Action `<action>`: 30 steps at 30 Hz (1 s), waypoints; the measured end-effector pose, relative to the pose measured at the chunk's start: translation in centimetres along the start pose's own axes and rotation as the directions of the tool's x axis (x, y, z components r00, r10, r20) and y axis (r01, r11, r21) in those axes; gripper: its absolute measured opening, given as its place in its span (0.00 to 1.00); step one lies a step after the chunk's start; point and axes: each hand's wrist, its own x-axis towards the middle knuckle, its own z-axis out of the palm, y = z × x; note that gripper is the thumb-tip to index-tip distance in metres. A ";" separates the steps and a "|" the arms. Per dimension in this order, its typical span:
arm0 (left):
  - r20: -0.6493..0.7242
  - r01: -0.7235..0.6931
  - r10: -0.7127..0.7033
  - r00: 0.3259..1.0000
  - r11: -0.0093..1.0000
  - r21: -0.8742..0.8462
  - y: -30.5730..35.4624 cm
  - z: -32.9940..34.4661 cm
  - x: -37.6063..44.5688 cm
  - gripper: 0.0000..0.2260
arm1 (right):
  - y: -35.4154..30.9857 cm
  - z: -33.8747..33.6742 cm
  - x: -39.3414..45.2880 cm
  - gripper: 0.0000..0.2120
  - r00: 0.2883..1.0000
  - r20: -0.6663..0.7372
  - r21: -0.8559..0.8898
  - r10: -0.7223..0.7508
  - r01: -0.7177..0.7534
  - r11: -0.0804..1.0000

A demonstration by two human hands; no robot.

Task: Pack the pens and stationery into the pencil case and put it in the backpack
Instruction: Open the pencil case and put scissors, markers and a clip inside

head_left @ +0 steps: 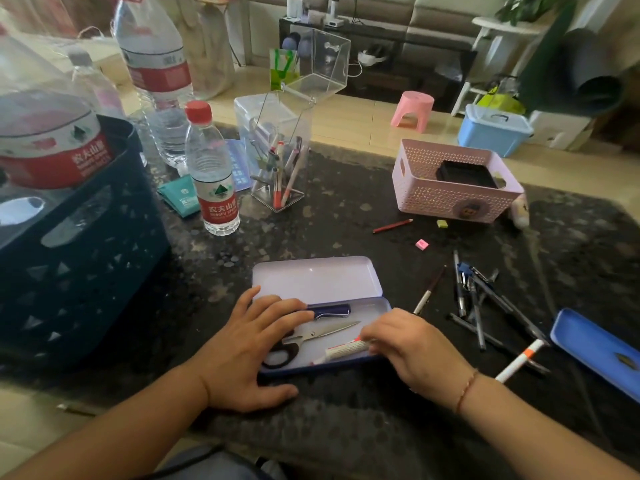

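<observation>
Glue tube (346, 350) is pinched by right hand (412, 344) inside open pencil case (315, 282); left hand (249, 344) laid spread on its edge. Scissors (311, 336), knife (330, 310) packed. Pens (485, 306), erasers (421, 243) left out; backpack unseen.

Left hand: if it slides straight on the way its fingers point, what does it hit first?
Probably the dark blue pen in the open metal pencil case: the left hand lies flat with fingertips beside it. Depth is unclear, so it may pass over the pen.

The left hand (242, 344) hides part of the scissors (311, 336).
</observation>
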 end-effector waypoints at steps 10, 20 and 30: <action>0.002 -0.006 0.007 1.000 0.999 -0.037 -0.3 0.3 0.2 0.39 | -2.2 2.9 -1.7 0.14 0.995 -0.092 -0.133 -0.030 0.017 0.991; 0.004 -0.019 0.019 1.000 0.999 -0.029 -0.3 0.3 0.3 0.36 | -4.6 3.8 -1.5 0.17 0.998 -0.065 -0.017 0.002 -0.003 1.000; -0.012 -0.023 0.022 1.000 0.999 -0.030 -0.5 0.5 0.2 0.29 | -4.3 2.9 -0.1 0.25 0.993 0.070 -0.183 0.092 -0.077 0.980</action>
